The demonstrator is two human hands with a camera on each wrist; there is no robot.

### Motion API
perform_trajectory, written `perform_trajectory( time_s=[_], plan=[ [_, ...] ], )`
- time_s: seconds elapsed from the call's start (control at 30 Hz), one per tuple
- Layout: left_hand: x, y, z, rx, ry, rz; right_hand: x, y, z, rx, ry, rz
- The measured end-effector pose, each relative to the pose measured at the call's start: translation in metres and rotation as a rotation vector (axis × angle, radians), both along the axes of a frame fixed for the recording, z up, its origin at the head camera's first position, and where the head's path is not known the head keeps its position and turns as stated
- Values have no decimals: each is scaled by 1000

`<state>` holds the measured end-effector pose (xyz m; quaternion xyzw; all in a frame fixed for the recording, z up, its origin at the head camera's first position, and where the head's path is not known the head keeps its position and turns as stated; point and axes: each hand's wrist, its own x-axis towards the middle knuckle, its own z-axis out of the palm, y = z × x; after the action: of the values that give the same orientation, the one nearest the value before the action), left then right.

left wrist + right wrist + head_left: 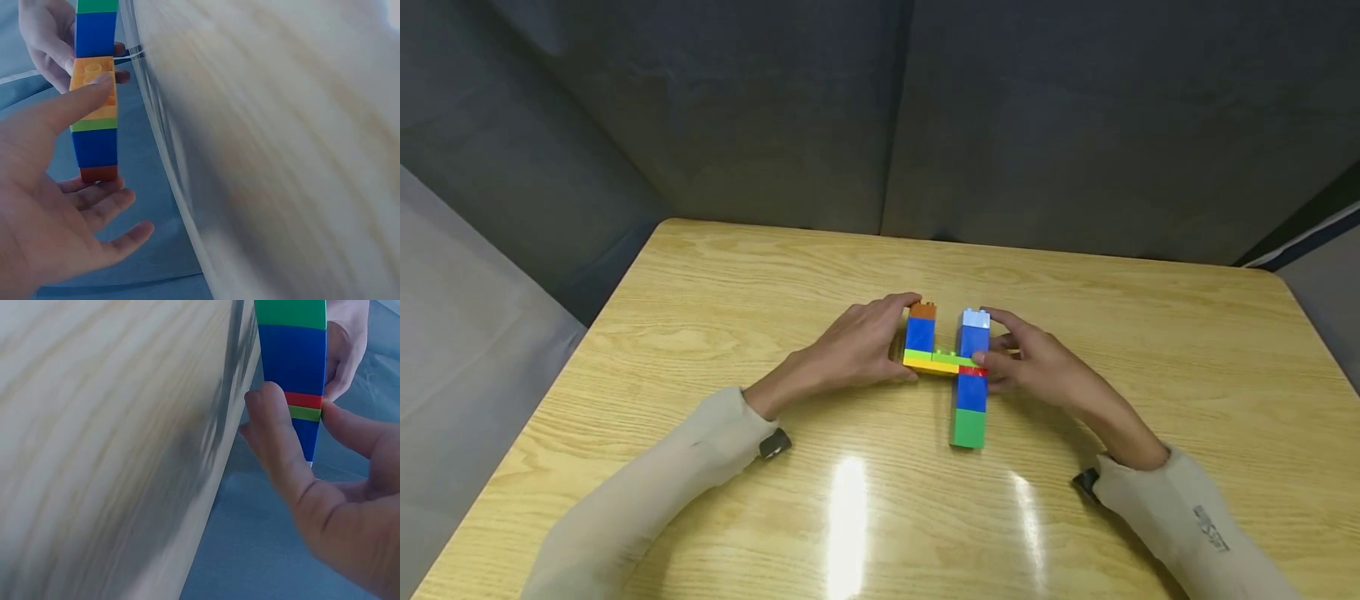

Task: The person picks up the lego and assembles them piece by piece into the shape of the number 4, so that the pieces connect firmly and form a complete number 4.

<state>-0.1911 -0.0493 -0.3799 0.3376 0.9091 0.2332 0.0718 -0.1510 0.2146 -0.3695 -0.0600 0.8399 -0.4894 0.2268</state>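
A built shape of toy building bricks point(972, 392) is held up between both hands, with shadows on the table below it. Its longer column has a green brick point(968, 428), blue bricks, a thin red piece point(973, 372) and a light blue brick point(976, 318). Lime and yellow pieces point(936, 367) join that to a shorter column of a blue brick and an orange-brown brick point(922, 311). My left hand point(861, 342) pinches the shorter side, thumb on the yellow piece's underside and fingertips at the orange-brown brick. My right hand point(1048, 362) grips the longer column around its red and lime layers.
The wooden table point(737, 292) has a rounded far edge, with bright reflections near its front. Dark grey curtains point(1037, 125) hang behind it, and paler cloth point(460, 375) is at the left. Black wrist devices point(775, 443) show at both sleeve cuffs.
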Motion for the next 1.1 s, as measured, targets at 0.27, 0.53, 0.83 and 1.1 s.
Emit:
perform_trajectory(
  time_s=[0.27,0.53,0.83,1.1],
  plan=[
    [-3,0,-5,-57,-14,-13,-4,1,-4,2,-11,39],
    [-7,2,-8,-134,3,-44,-8,4,-9,4,-11,80],
    [-8,2,-10,-177,-48,-50,-12,4,-12,64,-9,117],
    [-7,3,-10,-233,-69,-60,-14,3,-13,104,4,137]
  ],
)
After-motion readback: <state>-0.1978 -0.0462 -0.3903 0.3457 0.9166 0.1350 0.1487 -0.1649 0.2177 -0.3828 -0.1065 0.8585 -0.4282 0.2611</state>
